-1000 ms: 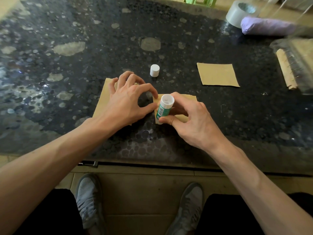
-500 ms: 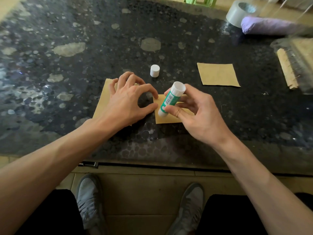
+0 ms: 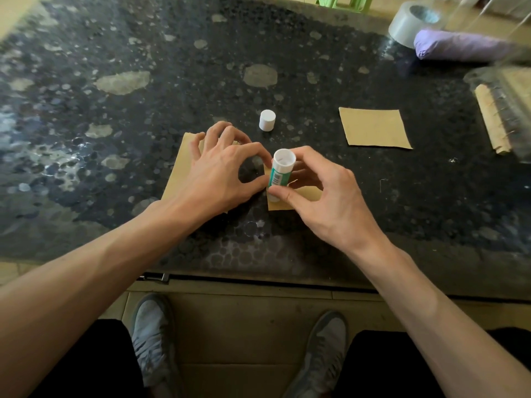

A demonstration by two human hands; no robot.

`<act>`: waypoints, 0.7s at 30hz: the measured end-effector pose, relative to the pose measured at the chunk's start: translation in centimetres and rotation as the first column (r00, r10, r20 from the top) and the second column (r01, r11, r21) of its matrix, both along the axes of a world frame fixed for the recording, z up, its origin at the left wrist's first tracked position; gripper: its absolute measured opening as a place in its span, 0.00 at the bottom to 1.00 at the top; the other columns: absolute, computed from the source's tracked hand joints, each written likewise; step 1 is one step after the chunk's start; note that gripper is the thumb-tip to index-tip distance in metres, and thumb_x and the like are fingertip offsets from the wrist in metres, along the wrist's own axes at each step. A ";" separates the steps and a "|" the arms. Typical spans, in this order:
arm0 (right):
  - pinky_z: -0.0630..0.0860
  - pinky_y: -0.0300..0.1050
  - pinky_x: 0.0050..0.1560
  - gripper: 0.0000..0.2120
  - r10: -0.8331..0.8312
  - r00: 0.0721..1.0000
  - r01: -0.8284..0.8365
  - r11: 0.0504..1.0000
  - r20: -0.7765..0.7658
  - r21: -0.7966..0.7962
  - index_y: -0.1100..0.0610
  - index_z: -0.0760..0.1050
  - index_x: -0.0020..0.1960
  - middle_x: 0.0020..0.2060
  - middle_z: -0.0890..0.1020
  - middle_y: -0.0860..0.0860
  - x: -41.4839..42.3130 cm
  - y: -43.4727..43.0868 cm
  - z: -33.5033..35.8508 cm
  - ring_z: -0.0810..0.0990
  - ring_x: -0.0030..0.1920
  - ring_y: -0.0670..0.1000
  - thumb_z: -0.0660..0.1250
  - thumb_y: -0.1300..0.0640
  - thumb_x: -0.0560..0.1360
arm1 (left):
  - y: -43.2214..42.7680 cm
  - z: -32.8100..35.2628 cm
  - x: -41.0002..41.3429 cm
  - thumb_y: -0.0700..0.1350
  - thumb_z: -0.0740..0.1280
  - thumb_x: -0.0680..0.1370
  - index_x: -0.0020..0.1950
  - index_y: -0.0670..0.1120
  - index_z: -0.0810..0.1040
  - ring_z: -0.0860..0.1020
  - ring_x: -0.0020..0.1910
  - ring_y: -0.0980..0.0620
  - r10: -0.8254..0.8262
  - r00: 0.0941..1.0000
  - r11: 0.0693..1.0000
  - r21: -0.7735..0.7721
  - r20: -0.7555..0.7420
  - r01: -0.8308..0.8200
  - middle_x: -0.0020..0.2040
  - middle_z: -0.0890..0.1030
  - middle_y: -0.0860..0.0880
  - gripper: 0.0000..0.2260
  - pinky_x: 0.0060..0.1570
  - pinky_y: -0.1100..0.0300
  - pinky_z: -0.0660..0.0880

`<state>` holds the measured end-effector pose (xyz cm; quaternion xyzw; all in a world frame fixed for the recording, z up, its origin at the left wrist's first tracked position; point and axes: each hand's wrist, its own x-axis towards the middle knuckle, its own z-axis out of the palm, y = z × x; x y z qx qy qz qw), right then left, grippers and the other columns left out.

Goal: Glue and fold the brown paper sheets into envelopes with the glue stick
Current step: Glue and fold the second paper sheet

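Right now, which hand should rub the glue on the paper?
The right hand: it grips the uncapped glue stick at the brown paper, while the left hand holds it down.

Soft, even daylight fills the scene, moderately bright with a warm yellowish cast. The dark speckled tabletop [image 3: 287, 53] catches a pale bluish sheen along its left side. Faint, diffuse shadows lie under the left hand [image 3: 218, 179] and right hand [image 3: 324, 196]. The centre is sharp: the barcode on the glue stick [image 3: 280, 175] shows, though unreadable. Toward the upper right the tape roll [image 3: 408, 24] and purple bundle [image 3: 459, 47] smear into blur. The wide lens bows the tabletop's near edge, and the floor [image 3: 244, 326] below is dimmer.
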<state>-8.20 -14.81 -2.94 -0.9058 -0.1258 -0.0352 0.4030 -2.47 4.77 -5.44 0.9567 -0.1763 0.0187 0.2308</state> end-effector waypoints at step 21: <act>0.78 0.37 0.61 0.15 0.091 0.995 -0.092 0.995 -0.042 -0.038 0.53 0.76 0.66 0.57 0.84 0.44 -0.4 -0.6 -0.1 0.80 0.61 0.43 0.73 0.58 0.80 | 0.0 0.1 -0.2 0.67 0.65 0.77 0.61 0.63 0.80 0.61 0.76 0.51 -0.002 1.000 1.000 -0.002 0.009 0.002 0.62 0.72 0.55 0.16 0.74 0.45 0.52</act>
